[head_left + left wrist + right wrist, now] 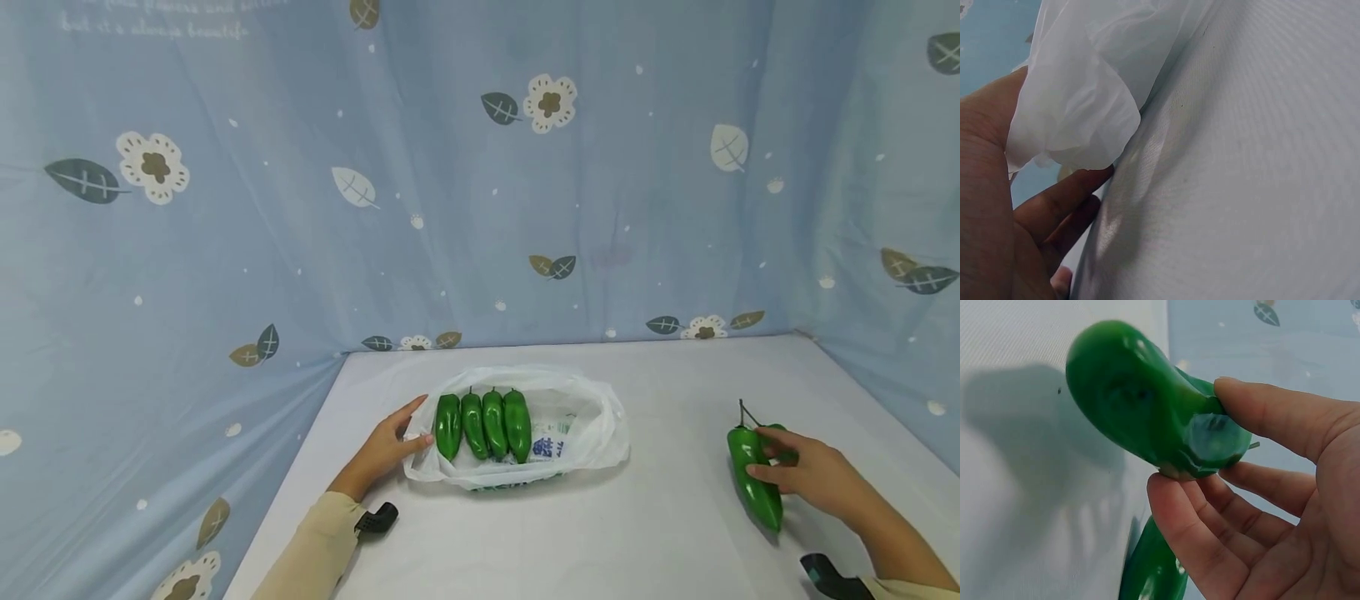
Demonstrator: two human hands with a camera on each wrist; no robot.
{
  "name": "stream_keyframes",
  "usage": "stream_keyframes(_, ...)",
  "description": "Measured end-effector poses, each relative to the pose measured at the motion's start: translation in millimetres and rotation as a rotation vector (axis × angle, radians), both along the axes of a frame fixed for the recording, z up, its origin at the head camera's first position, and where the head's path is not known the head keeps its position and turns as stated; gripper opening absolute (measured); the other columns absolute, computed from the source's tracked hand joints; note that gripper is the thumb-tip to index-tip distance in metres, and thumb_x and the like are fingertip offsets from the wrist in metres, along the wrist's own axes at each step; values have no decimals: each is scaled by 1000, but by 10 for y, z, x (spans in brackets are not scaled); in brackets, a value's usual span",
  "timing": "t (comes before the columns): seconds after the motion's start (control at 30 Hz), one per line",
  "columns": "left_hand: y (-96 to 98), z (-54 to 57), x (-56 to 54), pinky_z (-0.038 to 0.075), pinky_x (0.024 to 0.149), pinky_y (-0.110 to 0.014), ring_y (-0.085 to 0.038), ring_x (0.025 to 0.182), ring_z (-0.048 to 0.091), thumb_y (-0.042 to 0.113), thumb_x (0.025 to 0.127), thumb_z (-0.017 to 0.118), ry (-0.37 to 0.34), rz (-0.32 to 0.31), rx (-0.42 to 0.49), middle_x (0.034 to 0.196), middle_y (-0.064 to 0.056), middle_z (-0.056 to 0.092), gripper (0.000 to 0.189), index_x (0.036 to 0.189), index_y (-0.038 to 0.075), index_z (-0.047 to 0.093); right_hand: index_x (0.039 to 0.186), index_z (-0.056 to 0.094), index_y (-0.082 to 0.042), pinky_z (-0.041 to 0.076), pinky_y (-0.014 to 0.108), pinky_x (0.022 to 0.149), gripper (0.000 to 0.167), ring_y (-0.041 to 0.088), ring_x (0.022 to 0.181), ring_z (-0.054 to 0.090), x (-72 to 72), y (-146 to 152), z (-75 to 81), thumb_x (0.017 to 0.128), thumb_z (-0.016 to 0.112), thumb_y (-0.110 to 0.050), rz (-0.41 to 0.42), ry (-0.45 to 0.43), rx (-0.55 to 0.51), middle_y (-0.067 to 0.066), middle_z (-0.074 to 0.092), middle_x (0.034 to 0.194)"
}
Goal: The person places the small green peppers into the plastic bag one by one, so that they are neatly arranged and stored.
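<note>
A long green pepper (754, 482) is gripped between the thumb and fingers of my right hand (813, 475), over the right side of the table. The right wrist view shows this pepper (1129, 400) close up, its rounded end toward the camera. Just past the fingers lies a second green pepper (1154, 565), partly hidden by the hand. My left hand (384, 450) touches the left rim of a white plastic bag (603, 425), thumb and index finger spread apart. Bag plastic (1085, 87) covers its thumb in the left wrist view. Several green peppers (492, 423) lie side by side in the bag's left half.
A white cloth covers the table (540, 542). Behind and beside it hangs a blue curtain (450, 183) with leaf and flower prints. Black wrist devices (377, 518) show at both sleeves. The bag's mouth gapes toward the head camera.
</note>
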State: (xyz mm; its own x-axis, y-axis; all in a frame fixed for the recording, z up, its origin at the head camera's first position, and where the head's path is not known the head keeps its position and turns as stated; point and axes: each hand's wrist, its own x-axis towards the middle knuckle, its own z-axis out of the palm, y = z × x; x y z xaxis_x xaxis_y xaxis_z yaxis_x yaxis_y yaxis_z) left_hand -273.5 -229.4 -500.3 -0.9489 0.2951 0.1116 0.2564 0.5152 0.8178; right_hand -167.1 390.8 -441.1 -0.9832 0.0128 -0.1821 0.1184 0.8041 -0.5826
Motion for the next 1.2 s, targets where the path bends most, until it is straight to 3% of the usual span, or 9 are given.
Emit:
stream_keyframes(0.2, 1, -24, -29, 17, 110, -62, -33, 139, 33, 37, 83, 77, 13, -1, 19, 148, -7, 44, 79, 152, 26, 38, 141, 35, 14, 56, 36, 66, 96, 39, 101, 59, -34, -56, 24, 82, 73, -51, 19, 25, -31, 31, 54, 118)
stream_keyframes(0.37, 92, 237, 127, 21, 109, -62, -36, 136, 36, 27, 86, 76, 0, -2, 7, 144, -15, 47, 77, 152, 16, 38, 140, 38, 13, 55, 36, 66, 90, 34, 97, 61, -55, -134, 44, 84, 73, -48, 29, 62, -47, 28, 56, 116)
stream_keyframes(0.43, 107, 265, 145, 22, 108, -63, -38, 136, 36, 24, 87, 76, -11, 4, -3, 143, -17, 48, 77, 152, 13, 36, 140, 38, 13, 55, 36, 66, 89, 35, 98, 61, -66, -165, 40, 84, 73, -48, 32, 67, -61, 29, 56, 116)
stream_keyframes(0.63, 20, -27, -16, 18, 109, -63, -35, 138, 34, 29, 85, 77, 4, 13, 17, 146, -12, 46, 79, 152, 20, 36, 141, 38, 12, 56, 36, 68, 92, 39, 102, 60, -106, -247, 10, 82, 74, -49, 43, 46, -93, 29, 55, 118)
stream_keyframes(0.97, 3, -27, -24, 20, 109, -62, -33, 137, 36, 38, 83, 78, 16, -13, 35, 144, -9, 48, 80, 151, 25, 39, 141, 38, 12, 57, 37, 68, 89, 44, 104, 59, -168, -376, 12, 84, 73, -47, 74, 68, -117, 28, 56, 118)
stream_keyframes(1.2, 24, -20, -26, 22, 110, -59, -33, 137, 34, 26, 86, 77, 1, -13, 39, 144, -13, 47, 78, 152, 20, 37, 141, 39, 11, 57, 35, 69, 84, 41, 105, 60, -211, -463, 35, 86, 73, -42, 98, 77, -160, 26, 56, 119)
